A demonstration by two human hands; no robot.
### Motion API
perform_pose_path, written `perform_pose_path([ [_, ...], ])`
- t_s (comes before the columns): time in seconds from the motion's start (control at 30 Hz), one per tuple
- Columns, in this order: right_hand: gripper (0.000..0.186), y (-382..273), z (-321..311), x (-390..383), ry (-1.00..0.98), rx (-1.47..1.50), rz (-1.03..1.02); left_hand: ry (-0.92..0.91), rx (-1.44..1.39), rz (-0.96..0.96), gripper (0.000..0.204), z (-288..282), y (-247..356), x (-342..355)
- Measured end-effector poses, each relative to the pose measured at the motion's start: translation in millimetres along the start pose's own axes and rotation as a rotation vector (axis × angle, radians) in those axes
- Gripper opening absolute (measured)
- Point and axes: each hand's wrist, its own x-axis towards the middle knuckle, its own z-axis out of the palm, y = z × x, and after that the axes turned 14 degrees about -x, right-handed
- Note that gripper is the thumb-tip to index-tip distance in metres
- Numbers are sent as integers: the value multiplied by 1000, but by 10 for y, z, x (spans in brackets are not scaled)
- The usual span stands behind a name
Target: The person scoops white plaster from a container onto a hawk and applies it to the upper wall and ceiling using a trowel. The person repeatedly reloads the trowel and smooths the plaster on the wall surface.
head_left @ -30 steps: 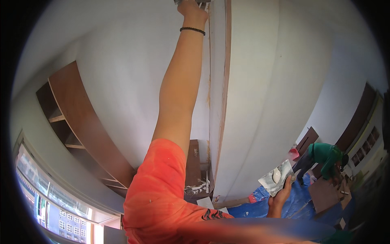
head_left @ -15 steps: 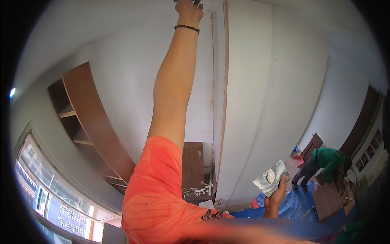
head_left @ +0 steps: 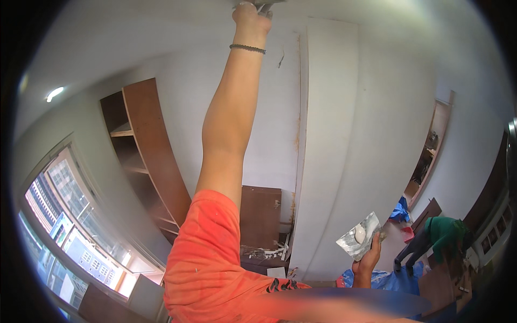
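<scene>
My left hand (head_left: pixel 251 19) is raised high at the top of the picture, its fingers gripping a flat metal blade tool (head_left: pixel 272 3) against or close to the ceiling; the tool is only partly visible. A dark braided band circles that wrist, and my sleeve is orange. At the lower right, my right hand (head_left: pixel 366 261) holds up a flat square metal plate (head_left: pixel 350 245) with a lump of whitish paste on it.
Brown open shelving (head_left: pixel 148 134) stands left, beside a bright window (head_left: pixel 75 215). A pale column (head_left: pixel 331 134) rises centre-right, near a brown panel (head_left: pixel 261 210). A bent-over co-worker in green (head_left: pixel 443 234) works at right among boards, above blue sheeting (head_left: pixel 385 280) on the floor.
The view has tilted upward, bringing more ceiling and a light into sight and moving the shelving rightward. Both hands keep hold of their tools, the raised one shifting slightly.
</scene>
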Motion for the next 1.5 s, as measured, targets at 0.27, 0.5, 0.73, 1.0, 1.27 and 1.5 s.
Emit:
perform_pose_path([
  [0.27, 55, -98, 80, 15, -130, 30, 40, 15, 36, 88, 30, 891, 806, -658],
  [0.5, 53, -33, 41, 146, -158, 18, 90, -132, 136, 195, 29, 1458, 1255, -1732],
  [0.73, 55, 211, -10, 342, -81, 23, 146, -108, 31, 224, 32, 155, 738, -1542],
  [1.0, 59, 406, -29, 426, 74, -47, 131, 286, -150, 5, 33, -1088, -720, -100],
  [1.27, 60, 524, 97, 329, 259, -28, 100, 164, -28, -56, 32, -1399, -1165, 1042],
  [1.5, 59, 519, 89, 227, 228, -25, 64, -343, 1639, 845, 30, -1473, -1047, 1119],
])
